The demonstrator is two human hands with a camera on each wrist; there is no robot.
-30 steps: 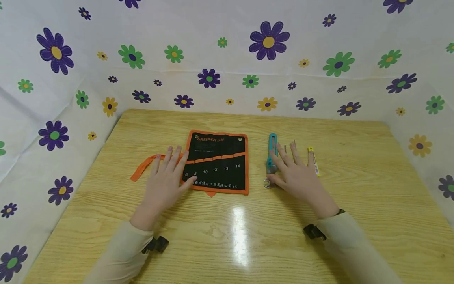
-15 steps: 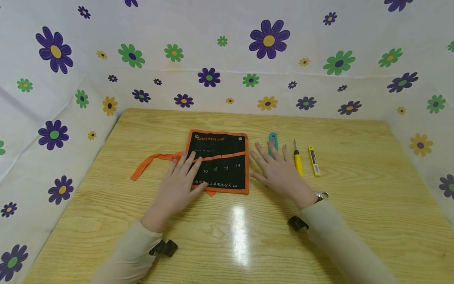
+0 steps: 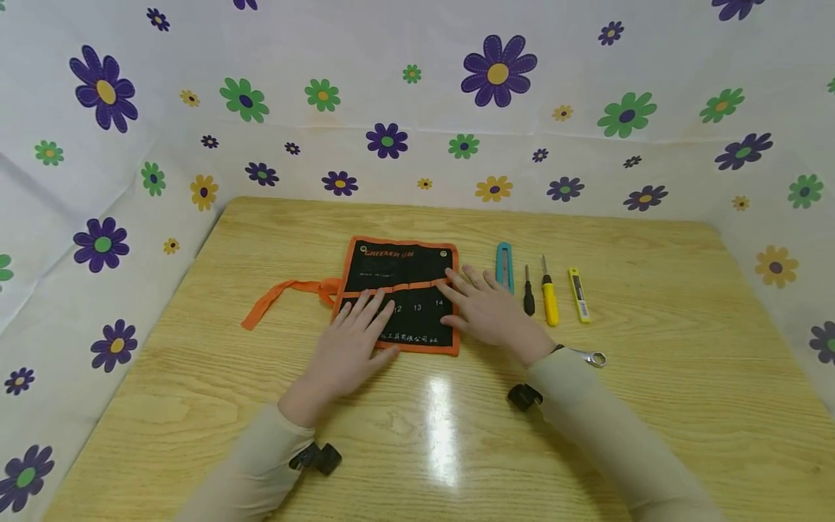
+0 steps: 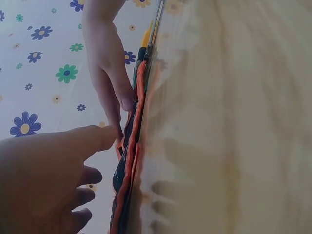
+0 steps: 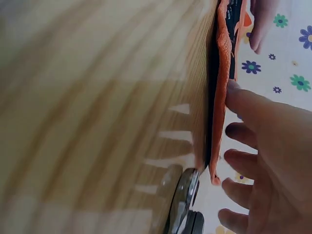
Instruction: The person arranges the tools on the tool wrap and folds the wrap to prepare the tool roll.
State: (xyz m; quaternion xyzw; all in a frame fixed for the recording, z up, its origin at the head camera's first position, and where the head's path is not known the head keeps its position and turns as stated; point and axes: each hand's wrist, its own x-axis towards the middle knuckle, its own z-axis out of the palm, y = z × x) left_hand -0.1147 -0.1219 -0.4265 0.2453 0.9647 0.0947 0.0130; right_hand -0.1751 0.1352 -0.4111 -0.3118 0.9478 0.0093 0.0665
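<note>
A black tool pouch with orange trim and numbered pockets lies flat on the wooden table. My left hand is over its lower left part, fingers straight and spread. My right hand reaches over its right edge, also with extended fingers. Seen edge-on in the left wrist view, the pouch lies low beside the fingers of both hands. In the right wrist view, the right thumb is right at the orange border. Neither hand grips anything.
Right of the pouch lie a teal utility knife, a small dark screwdriver, a yellow-handled screwdriver and a slim yellow case. A wrench is partly hidden by the right wrist. An orange strap trails left.
Both hands have moved inward over the pouch. The right hand has travelled left from above the tools, uncovering the screwdrivers and the wrench's end; the left hand has shifted slightly right.
</note>
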